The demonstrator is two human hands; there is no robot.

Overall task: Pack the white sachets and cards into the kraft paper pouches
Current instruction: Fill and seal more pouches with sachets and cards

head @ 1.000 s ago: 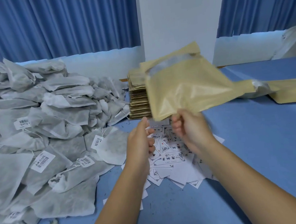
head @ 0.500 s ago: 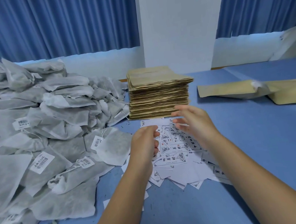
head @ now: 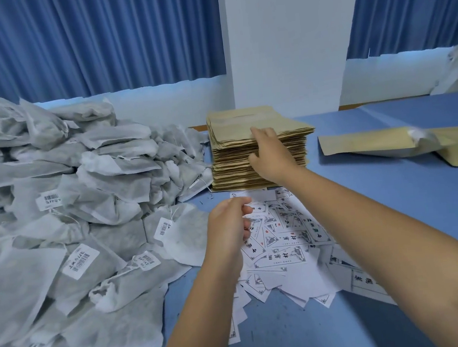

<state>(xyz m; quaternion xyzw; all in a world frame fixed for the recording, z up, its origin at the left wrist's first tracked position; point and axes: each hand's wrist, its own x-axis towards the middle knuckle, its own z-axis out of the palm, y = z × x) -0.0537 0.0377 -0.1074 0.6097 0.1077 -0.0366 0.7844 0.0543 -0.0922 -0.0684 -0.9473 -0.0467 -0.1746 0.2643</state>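
**Item 1, kraft pouch stack (head: 235, 133):** at 12 o'clock on the surface (head: 396, 212), tall, upper layers slightly fanned. My right hand (head: 268, 152) lies over its near top corner, thumb against the front edge, pinching the upper layers.

**Item 2, cards (head: 285, 240):** loose scatter at 6 o'clock, just below the stack. My left hand (head: 228, 230) hovers over them, fingers loosely curled, nothing seen in it.

**Item 3, white sachets (head: 85, 216):** heaped at 9 o'clock, tags and strings crossing.

**Item 4, flat pouches (head: 374, 144):** at 2 o'clock (already filled, I judge).

**Risk:** the thumb sits several layers down, so I may lift a wad instead of one pouch. I could also drag the fanned sheets onto the cards. A snagged sachet string could pull its neighbours along.
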